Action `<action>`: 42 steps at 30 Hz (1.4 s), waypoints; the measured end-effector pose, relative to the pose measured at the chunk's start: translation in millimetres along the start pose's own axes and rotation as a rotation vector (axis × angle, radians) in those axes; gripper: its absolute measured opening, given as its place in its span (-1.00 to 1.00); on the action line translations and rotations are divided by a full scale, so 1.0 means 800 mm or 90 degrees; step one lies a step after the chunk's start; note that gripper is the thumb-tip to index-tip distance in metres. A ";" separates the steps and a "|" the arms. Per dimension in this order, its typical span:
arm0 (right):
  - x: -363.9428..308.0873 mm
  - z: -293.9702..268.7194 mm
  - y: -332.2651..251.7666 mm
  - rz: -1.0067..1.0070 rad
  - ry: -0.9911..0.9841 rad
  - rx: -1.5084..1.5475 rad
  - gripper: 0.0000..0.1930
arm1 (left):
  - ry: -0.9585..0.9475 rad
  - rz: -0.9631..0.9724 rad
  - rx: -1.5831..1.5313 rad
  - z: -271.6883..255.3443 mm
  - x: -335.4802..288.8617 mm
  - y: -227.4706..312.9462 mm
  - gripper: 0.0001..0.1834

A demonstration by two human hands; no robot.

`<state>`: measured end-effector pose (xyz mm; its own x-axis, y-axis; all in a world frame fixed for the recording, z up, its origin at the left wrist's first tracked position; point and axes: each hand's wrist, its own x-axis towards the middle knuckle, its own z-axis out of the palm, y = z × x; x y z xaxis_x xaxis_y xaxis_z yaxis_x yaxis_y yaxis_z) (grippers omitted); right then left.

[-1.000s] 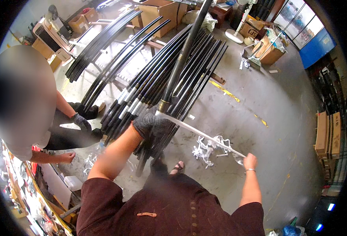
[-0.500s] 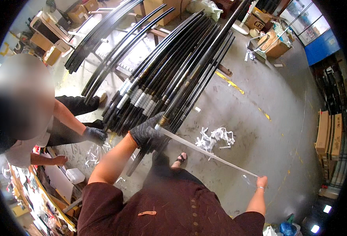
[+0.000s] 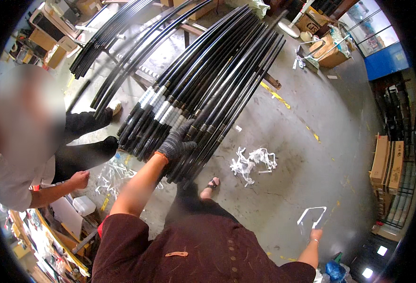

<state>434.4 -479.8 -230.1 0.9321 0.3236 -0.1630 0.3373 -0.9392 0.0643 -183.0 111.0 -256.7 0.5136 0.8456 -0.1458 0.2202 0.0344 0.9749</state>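
A row of long black poles (image 3: 227, 89), several with whitish bands near their lower ends, lies across a support in front of me. My left hand (image 3: 177, 144), in a dark grey glove with an orange cuff, rests on the lower ends of these poles, its thumb and fingers spread apart. Low on the right, my bare right hand (image 3: 316, 234) is closed on a white strip (image 3: 317, 208), which bends in a loose loop above the fingers. The strip's far end hangs free of the poles.
A pile of white strips (image 3: 253, 162) lies on the floor, with more strips (image 3: 113, 177) at left. A co-worker's hand (image 3: 79, 179) is near the left bench. Thinner black rods (image 3: 106, 37) lie beyond. Cartons (image 3: 386, 160) stand at right, and an opened box (image 3: 330, 49) far right.
The white strip, stretched from a pole to my right hand before, now hangs loose from that hand. The pole in my left hand has gone down among the others. The co-worker's gloved hand has left view.
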 end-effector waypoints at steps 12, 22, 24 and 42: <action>-0.110 0.050 0.017 0.053 -0.194 0.067 -0.86 | 0.055 -0.162 0.557 0.060 0.078 -0.069 -0.33; -0.156 0.010 -0.113 -0.096 -0.141 0.067 -0.87 | 0.251 0.015 0.565 0.084 0.062 -0.127 -0.47; -0.152 0.017 -0.128 -0.052 -0.181 0.133 -0.86 | 0.258 0.041 0.539 0.074 0.034 -0.126 -0.39; -0.108 0.048 -0.230 -0.117 -0.300 0.240 -0.88 | 0.678 -0.362 -0.557 0.014 -0.178 -0.256 -0.39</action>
<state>286.5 -339.7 -265.6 0.6764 0.4783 -0.5601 0.3364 -0.8771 -0.3428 -292.0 -22.9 -437.8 -0.3850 0.5783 -0.7192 -0.5748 0.4595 0.6771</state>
